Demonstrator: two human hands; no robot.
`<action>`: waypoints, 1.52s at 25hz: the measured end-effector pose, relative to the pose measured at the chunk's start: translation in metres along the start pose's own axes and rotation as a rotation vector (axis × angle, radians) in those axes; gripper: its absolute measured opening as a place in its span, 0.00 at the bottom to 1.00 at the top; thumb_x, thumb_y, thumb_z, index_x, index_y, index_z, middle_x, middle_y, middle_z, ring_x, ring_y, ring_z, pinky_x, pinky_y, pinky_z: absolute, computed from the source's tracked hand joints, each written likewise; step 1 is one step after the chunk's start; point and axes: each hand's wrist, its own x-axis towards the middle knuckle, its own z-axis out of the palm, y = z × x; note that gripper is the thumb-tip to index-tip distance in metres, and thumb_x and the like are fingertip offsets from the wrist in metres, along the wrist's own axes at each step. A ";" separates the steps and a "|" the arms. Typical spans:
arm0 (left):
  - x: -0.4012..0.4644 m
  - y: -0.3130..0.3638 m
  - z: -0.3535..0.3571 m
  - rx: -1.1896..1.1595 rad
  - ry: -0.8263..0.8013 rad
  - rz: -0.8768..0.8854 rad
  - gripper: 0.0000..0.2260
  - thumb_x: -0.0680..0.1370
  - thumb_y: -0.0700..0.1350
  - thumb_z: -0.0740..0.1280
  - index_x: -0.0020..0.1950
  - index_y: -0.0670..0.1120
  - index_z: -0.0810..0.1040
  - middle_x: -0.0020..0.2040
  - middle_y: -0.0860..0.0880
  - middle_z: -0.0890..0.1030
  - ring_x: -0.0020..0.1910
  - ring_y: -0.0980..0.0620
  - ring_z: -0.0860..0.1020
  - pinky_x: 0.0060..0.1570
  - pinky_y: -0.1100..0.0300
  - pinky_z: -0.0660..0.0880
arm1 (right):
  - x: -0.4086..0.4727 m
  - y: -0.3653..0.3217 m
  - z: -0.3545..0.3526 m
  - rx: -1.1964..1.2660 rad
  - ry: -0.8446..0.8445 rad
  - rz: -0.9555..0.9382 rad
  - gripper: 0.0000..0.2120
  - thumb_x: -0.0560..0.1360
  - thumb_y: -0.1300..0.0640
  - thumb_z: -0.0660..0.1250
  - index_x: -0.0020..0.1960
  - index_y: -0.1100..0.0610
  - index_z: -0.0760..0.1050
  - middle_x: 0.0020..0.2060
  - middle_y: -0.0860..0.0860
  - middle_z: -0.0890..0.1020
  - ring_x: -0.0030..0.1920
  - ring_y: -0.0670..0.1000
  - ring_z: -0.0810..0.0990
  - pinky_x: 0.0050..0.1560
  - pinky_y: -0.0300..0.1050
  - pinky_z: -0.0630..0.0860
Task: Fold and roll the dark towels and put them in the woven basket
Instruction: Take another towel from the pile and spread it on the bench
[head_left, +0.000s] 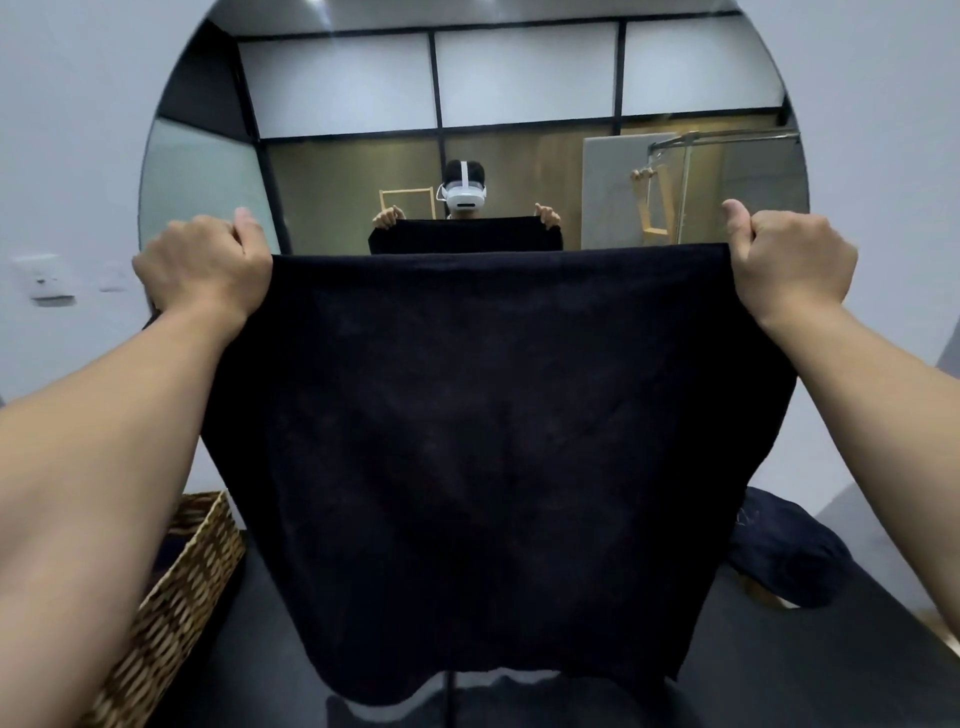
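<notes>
The dark towel (493, 441) is matt, faintly napped cloth, the woven basket (171, 613) is rough plaited tan fibre, the countertop (753, 665) is smooth, dark and slightly glossy, and the round mirror (363, 130) is polished reflective glass.
</notes>
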 end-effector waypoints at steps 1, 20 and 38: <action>-0.005 -0.002 -0.005 0.008 0.002 0.005 0.32 0.79 0.58 0.47 0.43 0.36 0.81 0.41 0.30 0.78 0.42 0.28 0.77 0.40 0.47 0.65 | -0.007 0.001 -0.005 -0.006 -0.011 -0.009 0.36 0.82 0.36 0.46 0.42 0.63 0.79 0.40 0.67 0.80 0.41 0.68 0.78 0.39 0.52 0.65; -0.072 0.013 -0.141 0.031 0.009 -0.046 0.26 0.79 0.56 0.48 0.39 0.40 0.76 0.40 0.32 0.76 0.39 0.32 0.73 0.42 0.46 0.66 | -0.024 0.043 -0.114 0.129 -0.017 -0.053 0.36 0.82 0.37 0.45 0.46 0.66 0.78 0.42 0.71 0.77 0.42 0.69 0.75 0.40 0.54 0.64; -0.216 -0.046 0.277 0.115 -0.560 -0.074 0.32 0.80 0.60 0.47 0.52 0.40 0.84 0.49 0.30 0.81 0.51 0.27 0.78 0.52 0.43 0.73 | -0.188 0.045 0.252 -0.082 -0.588 -0.063 0.33 0.84 0.39 0.49 0.45 0.64 0.80 0.43 0.69 0.81 0.45 0.70 0.80 0.41 0.54 0.68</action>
